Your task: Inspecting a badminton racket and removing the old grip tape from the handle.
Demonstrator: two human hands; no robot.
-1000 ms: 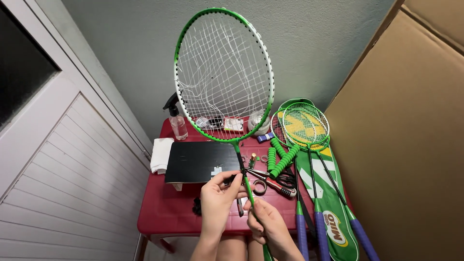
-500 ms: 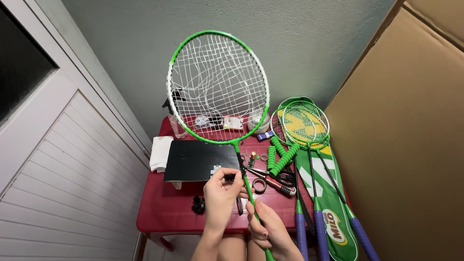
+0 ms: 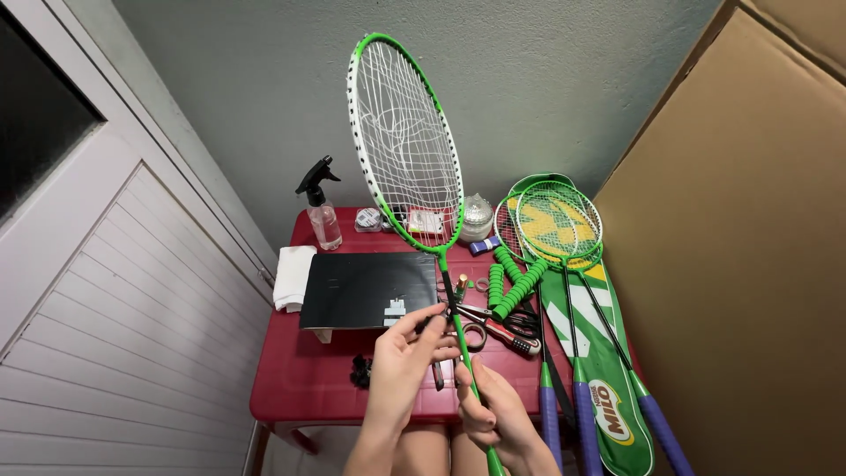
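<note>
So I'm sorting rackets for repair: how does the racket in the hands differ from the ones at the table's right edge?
The held racket stands upright, gripped at the shaft by the left hand and right hand; the stacked rackets lie flat. The held racket's strings are white, loose and uneven; the stacked rackets' look yellow and tidy. Both have green frames.

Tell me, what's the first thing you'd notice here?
The green racket, held upright in the middle with broken, tangled white strings. The left hand pinches its shaft above the right hand, which grips it lower down. Behind them stands a red table with a spray bottle at the back left.
</note>
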